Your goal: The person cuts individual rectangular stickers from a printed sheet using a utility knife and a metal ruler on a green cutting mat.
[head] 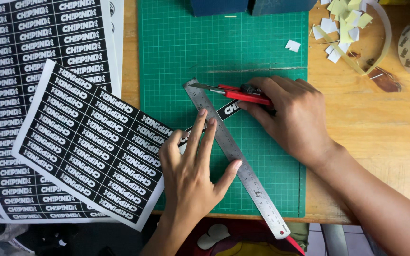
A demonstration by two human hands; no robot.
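Head view: left hand (191, 163) spread flat, fingertips pressing a steel ruler (236, 156) that runs diagonally across the green cutting mat (176, 52). Thumb splayed out against the ruler's near edge. Right hand (295, 116) closed around a red utility knife (236, 93) — blade tip sits at the ruler's far end, just beyond the left fingertips. A black label strip (227, 110) pokes out from under the ruler, between the two hands, touching the right thumb. Tilted sheet of black labels (91, 142) lies left of the left hand, its corner reaching under the fingers — on top of a larger label sheet (34, 47). Paper scraps (342, 23) well beyond the right hand.
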